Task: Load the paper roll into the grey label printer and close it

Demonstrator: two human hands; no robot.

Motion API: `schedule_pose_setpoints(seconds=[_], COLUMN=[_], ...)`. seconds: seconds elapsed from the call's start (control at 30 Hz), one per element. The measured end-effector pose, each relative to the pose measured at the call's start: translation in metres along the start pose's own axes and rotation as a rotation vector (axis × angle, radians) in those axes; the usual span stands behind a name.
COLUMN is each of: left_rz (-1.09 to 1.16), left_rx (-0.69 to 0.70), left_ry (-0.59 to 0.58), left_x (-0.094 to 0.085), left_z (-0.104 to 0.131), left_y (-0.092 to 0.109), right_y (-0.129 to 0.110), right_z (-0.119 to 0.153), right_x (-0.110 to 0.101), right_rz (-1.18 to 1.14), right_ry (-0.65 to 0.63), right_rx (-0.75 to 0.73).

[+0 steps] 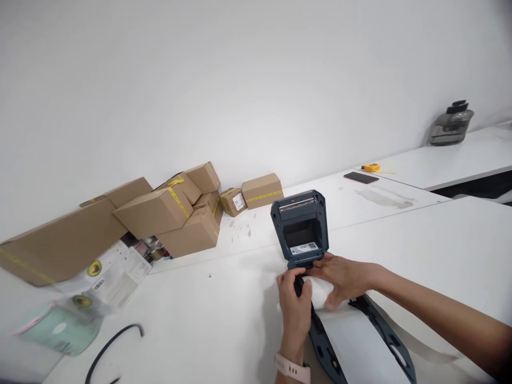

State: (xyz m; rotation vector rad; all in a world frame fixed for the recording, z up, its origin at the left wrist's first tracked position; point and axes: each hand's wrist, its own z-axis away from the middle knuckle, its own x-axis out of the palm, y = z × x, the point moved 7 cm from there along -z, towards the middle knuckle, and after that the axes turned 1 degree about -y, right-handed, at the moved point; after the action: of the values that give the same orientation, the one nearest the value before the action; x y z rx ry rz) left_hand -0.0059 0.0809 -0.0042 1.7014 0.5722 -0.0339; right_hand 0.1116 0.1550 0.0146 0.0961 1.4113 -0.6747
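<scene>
A dark blue-grey label printer [325, 344] stands on the white table with its lid [300, 226] swung up. Inside it sits a white paper roll [320, 292], and a wide strip of paper [356, 341] runs from it toward the front. My left hand [295, 301] is closed round the left side of the printer beside the roll, its thumb close to the paper. From the right, my right hand [344, 277] grips the roll, thumb in front and fingers reaching behind near the hinge. Some of its fingertips are hidden.
Stacked cardboard boxes [156, 213] stand at the left by the wall, with plastic packaging [120, 280] and a mint-green pouch [60, 328] before them. A black cable [108, 346] lies nearer. Rightward are a phone [360, 177], a yellow tape measure [371, 167] and a bottle [452, 125].
</scene>
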Motion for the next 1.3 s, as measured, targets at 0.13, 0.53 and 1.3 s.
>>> schedule_pose_setpoints(seconds=[0.13,0.53,1.3], left_rz=[-0.039,0.042,0.444], left_rx=[0.042,0.017,-0.111], left_ry=[-0.048,-0.053,0.289], left_x=[0.002,0.001,-0.023], left_z=[0.004,0.004,0.088], left_y=[0.007,0.007,0.018], right_y=[-0.003,0.004,-0.021], right_z=[0.0,0.07,0.129], right_x=[-0.001,-0.113,0.015], right_rz=[0.016,-0.527,-0.893], right_ry=[-0.01,1.032,0.979], right_rx=[0.017,-0.025,-0.011])
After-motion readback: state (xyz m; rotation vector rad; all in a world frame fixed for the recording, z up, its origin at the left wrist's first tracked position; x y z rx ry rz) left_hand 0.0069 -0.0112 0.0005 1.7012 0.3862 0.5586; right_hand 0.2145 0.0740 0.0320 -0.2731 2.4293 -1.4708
